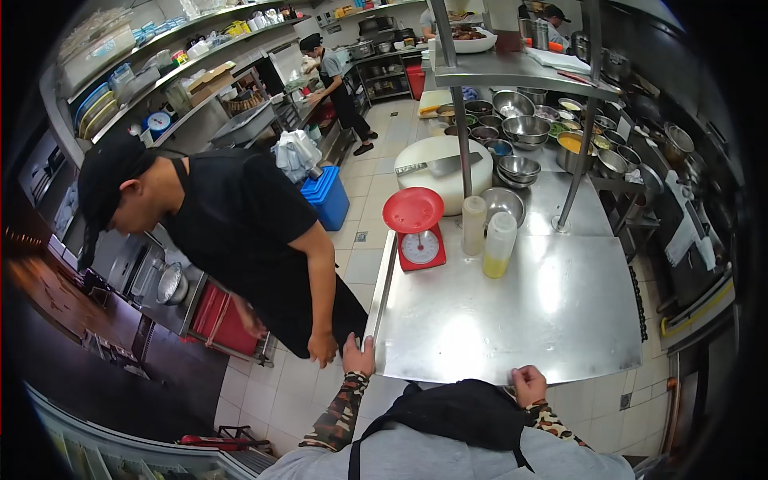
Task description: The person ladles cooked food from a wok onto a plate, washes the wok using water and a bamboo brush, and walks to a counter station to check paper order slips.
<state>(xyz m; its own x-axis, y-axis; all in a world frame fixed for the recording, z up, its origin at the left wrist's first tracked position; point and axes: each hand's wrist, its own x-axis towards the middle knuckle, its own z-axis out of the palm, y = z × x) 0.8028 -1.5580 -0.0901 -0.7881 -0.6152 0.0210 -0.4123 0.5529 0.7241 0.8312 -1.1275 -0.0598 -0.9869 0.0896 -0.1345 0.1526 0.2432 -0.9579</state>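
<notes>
My left hand point(358, 356) rests at the near left corner of the steel table point(512, 320), its fingers stretched out and the thumb apart, with nothing held. Against the table's front edge, my right hand point(529, 386) is curled closed, and no object shows in it. Farther up the table stands a red kitchen scale point(420, 246) with a round dial and a red pan point(413, 210). To its right are a squeeze bottle with yellow liquid point(499, 248) and a paler squeeze bottle point(474, 226).
A person in black point(240, 216) stands close on my left, one arm hanging near my left hand. Behind the scale are a large white round tub point(444, 180) and several metal bowls point(526, 130). A steel overshelf point(520, 76) stands on posts. A blue bin point(326, 200) sits on the floor.
</notes>
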